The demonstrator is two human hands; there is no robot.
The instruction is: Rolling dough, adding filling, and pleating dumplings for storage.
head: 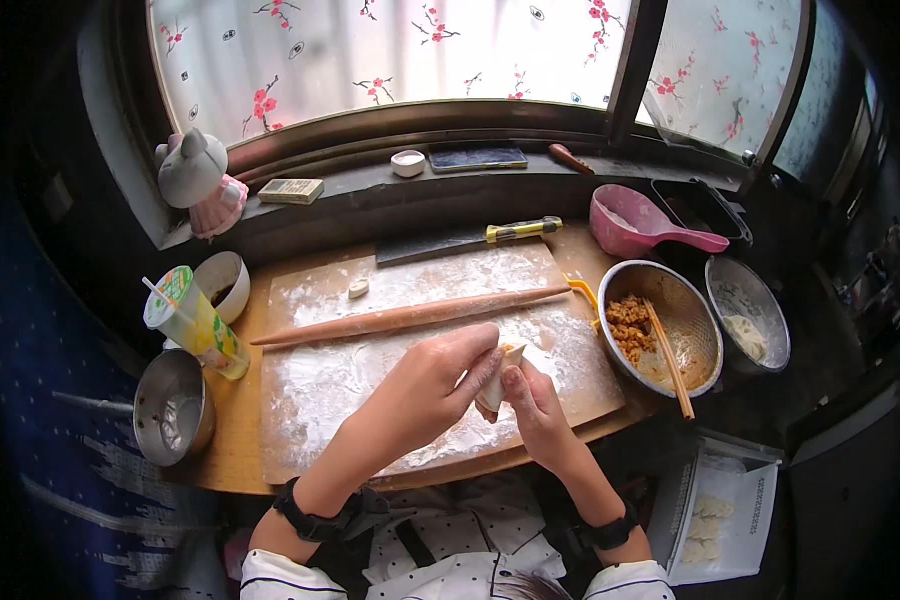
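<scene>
My left hand (pixel 446 375) and my right hand (pixel 536 412) meet over the floured board (pixel 307 382), both pinching a partly folded dumpling (pixel 497 381) with some filling showing at its upper end. Behind them a tapered wooden rolling pin (pixel 412 315) lies across the board, and a small piece of dough (pixel 358 288) sits beyond it. A metal bowl (pixel 709 360) of minced filling (pixel 630 330), with wooden chopsticks (pixel 669 360) leaning in it, stands to the right.
A cleaver (pixel 427 247) lies at the board's far edge. Left are a plastic drink cup (pixel 195 322), a white bowl (pixel 232 292) and a metal pot (pixel 202 420). Right are a pink scoop (pixel 630 225) and a metal bowl with dough (pixel 776 322). A white tray (pixel 757 517) holding several dumplings is lower right.
</scene>
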